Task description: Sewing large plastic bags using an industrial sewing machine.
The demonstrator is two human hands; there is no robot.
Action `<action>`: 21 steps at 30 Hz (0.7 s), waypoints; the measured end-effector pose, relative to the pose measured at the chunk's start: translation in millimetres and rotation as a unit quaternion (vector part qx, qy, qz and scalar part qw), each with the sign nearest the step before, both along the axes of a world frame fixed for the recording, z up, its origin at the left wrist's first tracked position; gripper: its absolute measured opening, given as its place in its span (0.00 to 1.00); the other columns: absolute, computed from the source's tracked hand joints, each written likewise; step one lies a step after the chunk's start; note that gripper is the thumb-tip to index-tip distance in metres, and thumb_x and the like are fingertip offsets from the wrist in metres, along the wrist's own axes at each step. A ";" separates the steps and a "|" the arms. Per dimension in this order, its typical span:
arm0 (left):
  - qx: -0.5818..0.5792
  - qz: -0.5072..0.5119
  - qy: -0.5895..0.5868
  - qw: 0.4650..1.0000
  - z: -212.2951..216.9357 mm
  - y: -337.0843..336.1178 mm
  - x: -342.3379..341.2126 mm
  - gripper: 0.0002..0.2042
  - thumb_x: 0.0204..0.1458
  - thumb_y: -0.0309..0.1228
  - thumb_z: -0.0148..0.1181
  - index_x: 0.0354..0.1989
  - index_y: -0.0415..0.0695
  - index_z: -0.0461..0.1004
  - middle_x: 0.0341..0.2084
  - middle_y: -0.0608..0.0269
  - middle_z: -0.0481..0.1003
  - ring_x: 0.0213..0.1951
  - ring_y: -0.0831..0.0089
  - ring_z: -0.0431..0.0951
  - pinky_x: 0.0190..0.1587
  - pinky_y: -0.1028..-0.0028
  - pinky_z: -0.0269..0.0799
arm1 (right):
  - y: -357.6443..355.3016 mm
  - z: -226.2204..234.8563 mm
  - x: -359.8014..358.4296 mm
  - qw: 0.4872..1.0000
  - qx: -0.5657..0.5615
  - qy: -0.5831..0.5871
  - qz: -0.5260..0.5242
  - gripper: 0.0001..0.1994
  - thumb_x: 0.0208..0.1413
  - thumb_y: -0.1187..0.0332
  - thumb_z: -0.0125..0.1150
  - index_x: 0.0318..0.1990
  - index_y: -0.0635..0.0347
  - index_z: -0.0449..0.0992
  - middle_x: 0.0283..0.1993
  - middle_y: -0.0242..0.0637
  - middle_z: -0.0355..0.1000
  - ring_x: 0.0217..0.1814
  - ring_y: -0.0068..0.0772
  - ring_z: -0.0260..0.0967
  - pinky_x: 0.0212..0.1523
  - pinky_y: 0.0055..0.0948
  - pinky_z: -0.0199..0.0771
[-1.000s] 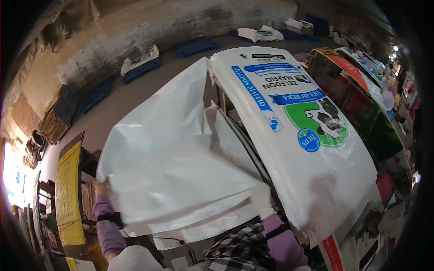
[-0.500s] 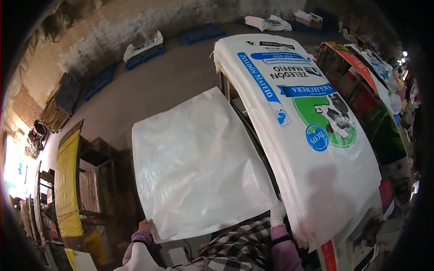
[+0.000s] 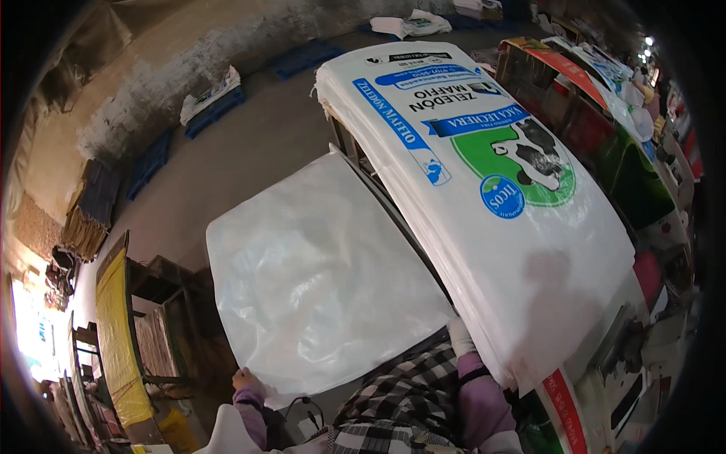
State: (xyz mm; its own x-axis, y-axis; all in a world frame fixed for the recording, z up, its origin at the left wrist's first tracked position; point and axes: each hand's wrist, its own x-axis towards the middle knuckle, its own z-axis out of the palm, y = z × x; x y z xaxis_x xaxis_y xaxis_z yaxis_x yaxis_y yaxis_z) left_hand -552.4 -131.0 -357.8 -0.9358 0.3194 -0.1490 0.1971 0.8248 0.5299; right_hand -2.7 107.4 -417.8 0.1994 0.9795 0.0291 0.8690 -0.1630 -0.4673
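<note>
A plain white plastic-looking sack is spread flat in front of me, its surface shiny and lightly wrinkled. At its near left corner my left hand is closed on the edge. My right hand, in a white covering, grips the near right corner, with its fingers partly hidden. It sits close against a tall stack of printed white sacks. The top sack of that stack shows a cow on a green disc and blue bands.
Left of me stands a rack with a yellow panel. Blue pallets lie on the floor along the far wall, some bearing folded sacks. More printed panels and racks stand beyond the stack. A checked cloth covers my lap.
The whole view has shifted, so the stack and far pallets appear further left and higher. Both hands stay at the sack's near corners, and its wrinkles have changed.
</note>
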 end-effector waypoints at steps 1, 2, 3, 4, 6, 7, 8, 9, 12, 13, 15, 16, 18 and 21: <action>-0.045 0.025 -0.026 0.998 5.6 -17.7 -25.7 0.12 0.47 0.31 0.56 0.36 0.34 0.73 0.33 0.43 0.76 0.34 0.53 0.77 0.38 0.61 0.70 | -0.6 20.1 -21.5 0.998 -0.038 0.039 0.016 0.24 0.46 0.72 0.53 0.55 0.55 0.70 0.59 0.53 0.63 0.64 0.57 0.55 0.66 0.44 0.50; -0.045 -0.004 -0.046 0.998 -12.6 0.5 -8.0 0.12 0.47 0.31 0.56 0.36 0.34 0.73 0.33 0.43 0.76 0.34 0.53 0.77 0.38 0.61 0.70 | -5.9 -2.8 13.6 0.998 0.023 0.062 0.021 0.24 0.48 0.71 0.53 0.57 0.54 0.68 0.62 0.53 0.60 0.66 0.57 0.51 0.67 0.45 0.47; -0.050 -0.029 0.061 0.997 -14.6 3.1 4.2 0.16 0.45 0.31 0.58 0.42 0.36 0.71 0.40 0.42 0.73 0.40 0.52 0.74 0.43 0.60 0.69 | -9.5 -1.2 19.1 0.998 0.017 0.060 0.008 0.24 0.48 0.71 0.53 0.57 0.54 0.68 0.62 0.53 0.60 0.66 0.57 0.51 0.67 0.45 0.47; -0.054 -0.055 0.170 0.982 -10.9 1.8 14.2 0.21 0.44 0.30 0.60 0.48 0.38 0.69 0.48 0.42 0.69 0.47 0.51 0.72 0.49 0.60 0.67 | -10.8 12.4 12.6 0.997 0.070 0.027 0.015 0.24 0.50 0.70 0.52 0.58 0.54 0.67 0.62 0.53 0.59 0.67 0.57 0.50 0.68 0.45 0.46; 0.023 -0.287 0.192 0.938 11.4 27.7 56.8 0.34 0.40 0.32 0.65 0.58 0.39 0.58 0.56 0.42 0.61 0.55 0.47 0.64 0.57 0.59 0.60 | -13.1 39.6 7.0 0.996 0.086 0.004 0.020 0.22 0.54 0.69 0.49 0.59 0.54 0.65 0.64 0.53 0.56 0.67 0.57 0.49 0.68 0.45 0.45; 0.078 -0.406 0.167 0.895 11.1 25.0 58.3 0.41 0.37 0.37 0.69 0.60 0.35 0.55 0.55 0.42 0.62 0.56 0.46 0.63 0.60 0.59 0.57 | -5.9 54.4 -10.7 0.997 0.059 0.032 0.034 0.22 0.56 0.68 0.48 0.60 0.53 0.63 0.65 0.54 0.55 0.68 0.57 0.48 0.68 0.46 0.45; 0.042 -0.555 0.099 0.825 15.6 24.2 69.9 0.48 0.33 0.42 0.72 0.64 0.40 0.52 0.60 0.45 0.57 0.62 0.49 0.56 0.61 0.52 0.53 | 1.1 57.8 -16.2 0.999 0.009 0.033 0.024 0.22 0.57 0.65 0.47 0.60 0.54 0.63 0.65 0.54 0.54 0.68 0.58 0.48 0.68 0.46 0.45; -0.158 -0.626 0.069 0.761 71.2 48.8 133.3 0.51 0.31 0.44 0.74 0.66 0.49 0.50 0.66 0.49 0.48 0.67 0.50 0.46 0.62 0.43 0.47 | 2.8 53.2 -6.7 0.999 -0.040 0.023 0.007 0.21 0.58 0.63 0.46 0.60 0.54 0.63 0.65 0.54 0.54 0.68 0.58 0.47 0.68 0.47 0.46; -0.301 -0.598 0.085 0.738 50.3 34.7 130.7 0.52 0.30 0.45 0.74 0.67 0.57 0.48 0.68 0.53 0.40 0.68 0.48 0.40 0.59 0.37 0.49 | 2.7 54.8 -19.7 0.985 0.021 0.141 -0.095 0.22 0.59 0.59 0.45 0.59 0.57 0.63 0.66 0.56 0.52 0.68 0.59 0.47 0.67 0.47 0.47; -0.337 -0.554 0.079 0.757 39.7 31.4 125.3 0.53 0.31 0.44 0.74 0.67 0.57 0.46 0.68 0.53 0.37 0.67 0.46 0.43 0.59 0.41 0.53 | 2.2 55.6 -17.0 0.984 0.021 0.140 -0.109 0.22 0.59 0.59 0.45 0.59 0.57 0.63 0.66 0.56 0.52 0.68 0.59 0.47 0.67 0.47 0.47; -0.372 -0.518 0.079 0.766 30.6 26.0 110.2 0.53 0.31 0.43 0.74 0.68 0.57 0.44 0.69 0.54 0.34 0.66 0.44 0.46 0.58 0.45 0.57 | -2.2 58.6 -11.6 0.983 0.009 0.153 -0.099 0.21 0.60 0.59 0.44 0.58 0.57 0.64 0.65 0.56 0.54 0.67 0.59 0.49 0.66 0.47 0.48; -0.380 -0.563 0.042 0.733 29.4 29.5 101.9 0.52 0.33 0.41 0.73 0.68 0.56 0.45 0.67 0.52 0.42 0.62 0.46 0.56 0.56 0.50 0.63 | -9.0 61.1 -9.4 0.983 0.006 0.159 -0.095 0.21 0.60 0.59 0.44 0.58 0.57 0.64 0.64 0.55 0.54 0.66 0.59 0.50 0.66 0.47 0.49; -0.428 -0.638 -0.031 0.639 34.2 55.4 94.0 0.45 0.37 0.37 0.71 0.66 0.54 0.51 0.59 0.50 0.59 0.51 0.51 0.71 0.51 0.58 0.70 | -22.8 62.3 -1.7 0.981 0.008 0.170 -0.092 0.21 0.61 0.58 0.43 0.57 0.57 0.65 0.64 0.55 0.56 0.65 0.58 0.52 0.65 0.47 0.50; -0.511 -0.570 -0.269 0.584 54.7 123.3 96.5 0.26 0.44 0.34 0.65 0.55 0.49 0.70 0.39 0.52 0.77 0.37 0.59 0.80 0.44 0.64 0.75 | -33.8 62.0 -15.4 0.977 0.028 0.180 -0.109 0.20 0.61 0.58 0.42 0.56 0.58 0.66 0.62 0.54 0.58 0.64 0.57 0.54 0.65 0.47 0.51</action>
